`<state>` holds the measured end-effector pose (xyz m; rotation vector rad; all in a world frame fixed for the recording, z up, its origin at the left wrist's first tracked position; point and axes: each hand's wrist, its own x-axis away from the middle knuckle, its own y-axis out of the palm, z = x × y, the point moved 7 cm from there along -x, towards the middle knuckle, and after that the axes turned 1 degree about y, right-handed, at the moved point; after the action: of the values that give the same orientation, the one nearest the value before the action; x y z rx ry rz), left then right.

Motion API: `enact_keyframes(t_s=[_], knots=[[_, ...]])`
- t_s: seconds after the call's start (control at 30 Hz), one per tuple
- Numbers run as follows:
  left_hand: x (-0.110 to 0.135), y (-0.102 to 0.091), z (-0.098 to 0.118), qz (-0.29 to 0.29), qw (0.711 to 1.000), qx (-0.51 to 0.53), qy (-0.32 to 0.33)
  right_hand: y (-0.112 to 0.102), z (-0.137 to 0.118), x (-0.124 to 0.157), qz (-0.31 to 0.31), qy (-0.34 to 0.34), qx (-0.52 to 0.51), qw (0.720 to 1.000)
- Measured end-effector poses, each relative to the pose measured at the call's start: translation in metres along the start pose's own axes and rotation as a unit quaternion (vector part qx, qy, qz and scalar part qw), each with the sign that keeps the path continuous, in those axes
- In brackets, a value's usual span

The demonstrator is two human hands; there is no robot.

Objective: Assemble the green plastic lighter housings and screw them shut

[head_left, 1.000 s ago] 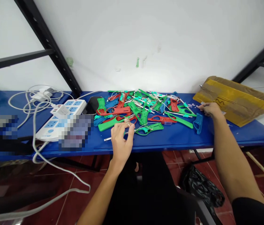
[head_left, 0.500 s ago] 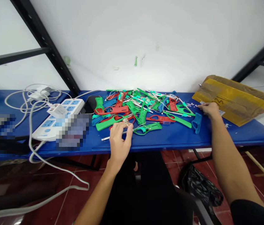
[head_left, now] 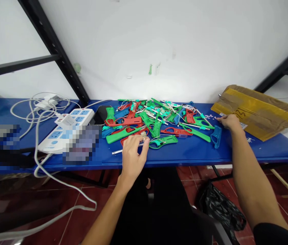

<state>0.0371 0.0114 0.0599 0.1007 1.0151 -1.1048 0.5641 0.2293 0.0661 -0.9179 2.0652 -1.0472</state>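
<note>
My left hand [head_left: 134,153] is closed in a pinch on a small beige, partly see-through part [head_left: 143,135], held upright above the table's front edge. Behind it spreads a pile of long-reach lighter parts: red, green and blue handle shells, such as a green shell [head_left: 119,135], with metal tubes and thin white wires among them. A metal tube [head_left: 117,152] lies just left of those fingers. At the right, my right hand [head_left: 230,121] rests with its fingertips together beside tiny pale pieces [head_left: 208,116]; what they pinch, if anything, is too small to make out. Near it lies a blue shell [head_left: 215,136].
A taped cardboard box [head_left: 258,114] stands right of my right hand. On the left are a white power strip [head_left: 57,139] with cables, a dark phone [head_left: 100,115] and a blurred-out object [head_left: 82,144]. A black plastic bag [head_left: 219,207] sits on the floor.
The view has shifted slightly. My left hand still holds the small part, now turned more upright. My right hand stays by the tiny pieces, its fingers a little more bent.
</note>
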Motion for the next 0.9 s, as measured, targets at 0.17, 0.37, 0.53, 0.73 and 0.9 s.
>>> enact_keyframes(t_s=[0.17,0.37,0.53,0.73,0.9], knots=[[0.001,0.000,0.001,0.001,1.000,-0.021,0.007,0.012,0.011,0.003,-0.121,0.127,0.092,0.980],[0.000,0.001,0.002,-0.007,1.000,-0.019,0.011,0.010,0.015,0.011,-0.119,0.125,0.115,0.978],[0.000,0.001,0.002,-0.011,1.000,-0.022,0.012,0.004,0.022,0.014,-0.091,0.126,0.117,0.981],[0.000,0.003,0.002,-0.016,0.999,-0.023,0.017,0.000,0.022,0.019,-0.071,0.146,0.106,0.981],[0.001,0.003,0.003,-0.021,0.999,-0.024,0.017,-0.009,0.013,0.033,-0.045,0.137,0.064,0.988]])
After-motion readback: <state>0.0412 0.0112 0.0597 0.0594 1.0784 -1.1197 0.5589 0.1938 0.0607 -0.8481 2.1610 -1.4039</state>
